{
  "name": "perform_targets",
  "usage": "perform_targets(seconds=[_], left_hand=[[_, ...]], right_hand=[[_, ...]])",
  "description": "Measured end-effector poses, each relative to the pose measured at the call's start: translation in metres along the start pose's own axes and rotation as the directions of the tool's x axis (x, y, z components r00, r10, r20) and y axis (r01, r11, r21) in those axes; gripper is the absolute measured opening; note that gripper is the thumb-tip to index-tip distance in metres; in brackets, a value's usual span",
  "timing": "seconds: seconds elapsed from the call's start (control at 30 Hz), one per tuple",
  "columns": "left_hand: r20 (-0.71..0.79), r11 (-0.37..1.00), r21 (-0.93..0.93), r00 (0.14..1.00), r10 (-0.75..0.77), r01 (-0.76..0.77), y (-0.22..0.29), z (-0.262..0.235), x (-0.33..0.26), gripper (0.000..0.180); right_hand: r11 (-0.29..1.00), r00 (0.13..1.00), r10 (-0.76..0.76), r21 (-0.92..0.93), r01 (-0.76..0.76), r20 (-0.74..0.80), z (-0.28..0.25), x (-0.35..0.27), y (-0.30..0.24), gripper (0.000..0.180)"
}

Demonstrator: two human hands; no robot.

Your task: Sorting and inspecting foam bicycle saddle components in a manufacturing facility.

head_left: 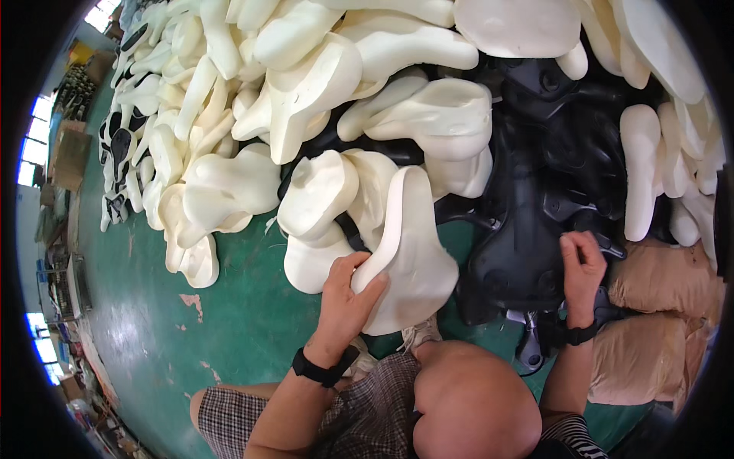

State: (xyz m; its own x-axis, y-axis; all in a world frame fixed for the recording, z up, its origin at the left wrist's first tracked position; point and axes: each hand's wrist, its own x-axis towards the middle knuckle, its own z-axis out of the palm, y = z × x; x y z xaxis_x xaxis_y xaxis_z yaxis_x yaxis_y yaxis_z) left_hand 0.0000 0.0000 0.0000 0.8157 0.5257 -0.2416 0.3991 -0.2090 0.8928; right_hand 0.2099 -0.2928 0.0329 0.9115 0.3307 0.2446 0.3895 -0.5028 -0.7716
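A cream foam bicycle-saddle pad [420, 256] stands tilted in front of me, its narrow nose pointing up. My left hand [344, 298] grips its left edge, thumb on the near face and fingers behind. To the right lies a black saddle shell [516, 252], broad end toward me. My right hand [584, 268] is beside that shell's right edge with fingers curled and pressed together. What they hold, if anything, is too small or hidden to tell. More cream foam pads [317, 195] lie just beyond my left hand.
A large heap of cream foam pads [206, 107] covers the far left and back of the green floor [145, 321]. Other black shells [573, 141] are piled at the right. Brown wrapped packages [638, 356] sit near my right forearm. Shelves and boxes [69, 153] line the left wall.
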Motion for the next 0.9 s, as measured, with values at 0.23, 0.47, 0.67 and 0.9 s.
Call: perform_targets(seconds=[0.23, 0.47, 0.67, 0.9], left_hand=[[0.157, 0.720, -0.607, 0.939, -0.307, 0.337, 0.028, 0.017, 0.011, 0.036], [0.166, 0.598, -0.739, 0.944, -0.287, 0.311, 0.026, 0.022, 0.019, 0.035], [0.088, 0.618, -0.749, 0.961, -0.262, 0.238, 0.013, 0.013, 0.025, 0.035], [0.013, 0.553, -0.824, 0.980, -0.200, 0.124, 0.004, 0.007, 0.026, 0.038]], right_hand=[[0.953, 0.996, 0.073, 0.289, -0.085, 0.052, 0.072, -0.009, -0.045, 0.004], [0.967, 0.994, -0.105, 0.236, 0.100, 0.007, 0.115, -0.009, -0.039, 0.005], [0.963, 0.989, -0.146, 0.229, 0.143, -0.006, 0.137, -0.009, -0.041, 0.012], [0.465, 0.817, 0.333, 0.671, -0.577, 0.471, 0.148, -0.026, -0.032, 0.037]])
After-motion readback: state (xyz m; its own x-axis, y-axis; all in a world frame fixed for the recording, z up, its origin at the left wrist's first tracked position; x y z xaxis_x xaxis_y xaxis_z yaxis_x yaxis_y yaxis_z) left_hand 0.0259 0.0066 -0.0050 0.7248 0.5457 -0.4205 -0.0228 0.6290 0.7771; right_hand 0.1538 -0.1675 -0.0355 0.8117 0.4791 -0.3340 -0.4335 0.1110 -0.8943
